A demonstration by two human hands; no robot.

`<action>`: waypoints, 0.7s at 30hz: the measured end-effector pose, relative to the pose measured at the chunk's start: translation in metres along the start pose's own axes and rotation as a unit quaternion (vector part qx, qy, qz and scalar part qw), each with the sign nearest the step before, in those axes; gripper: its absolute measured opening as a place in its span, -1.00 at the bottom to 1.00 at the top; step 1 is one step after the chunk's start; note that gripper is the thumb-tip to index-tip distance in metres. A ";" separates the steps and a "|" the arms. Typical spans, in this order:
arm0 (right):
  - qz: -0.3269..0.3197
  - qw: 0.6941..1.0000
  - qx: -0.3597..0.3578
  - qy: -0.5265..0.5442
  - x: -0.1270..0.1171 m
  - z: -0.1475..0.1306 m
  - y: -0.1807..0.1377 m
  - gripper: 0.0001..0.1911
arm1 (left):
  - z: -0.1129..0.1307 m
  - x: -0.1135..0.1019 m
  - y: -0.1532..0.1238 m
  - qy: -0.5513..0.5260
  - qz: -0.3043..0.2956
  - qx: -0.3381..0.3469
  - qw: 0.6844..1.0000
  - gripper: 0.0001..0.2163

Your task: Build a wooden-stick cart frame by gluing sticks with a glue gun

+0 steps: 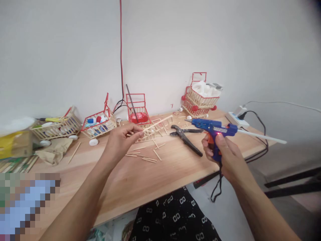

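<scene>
My right hand (225, 150) is wrapped round the handle of a blue hot glue gun (213, 129). Its nozzle points left, a red light glows on it, and a long white glue stick (262, 136) sticks out behind. Between thumb and fingertips my left hand (129, 135) pinches a thin wooden stick (162, 122) that slants up to the right. Beneath and behind it lie pale frames of glued sticks (164, 127), partly hidden by the hand. Several loose short sticks (149, 160) are scattered on the wooden table (120, 190) below.
Black pliers (187, 139) lie between my hands. Small stick carts stand along the wall: one with a red dish (138, 117), one with bottle caps (97, 124), another on the left (57, 127), a stacked pair (200, 100). A power strip (237, 118) with cords sits at right.
</scene>
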State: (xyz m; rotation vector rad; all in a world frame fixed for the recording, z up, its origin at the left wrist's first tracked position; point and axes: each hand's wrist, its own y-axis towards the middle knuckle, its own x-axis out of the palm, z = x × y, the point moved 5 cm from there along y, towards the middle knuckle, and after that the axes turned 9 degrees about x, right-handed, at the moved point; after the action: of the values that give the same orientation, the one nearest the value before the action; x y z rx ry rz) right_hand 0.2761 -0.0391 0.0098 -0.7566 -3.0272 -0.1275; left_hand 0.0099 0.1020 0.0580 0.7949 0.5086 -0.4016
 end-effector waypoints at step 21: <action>-0.151 0.930 -0.084 -0.325 0.012 -0.057 0.003 -0.50 | 0.053 0.022 -0.034 0.154 -0.030 0.415 0.896 -0.68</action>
State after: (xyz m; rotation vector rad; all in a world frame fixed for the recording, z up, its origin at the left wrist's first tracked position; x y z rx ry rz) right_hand 0.2670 -0.0361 0.0667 -0.3773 -3.7977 -0.1697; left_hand 0.0253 0.0373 0.0574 1.6933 0.6632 -0.5634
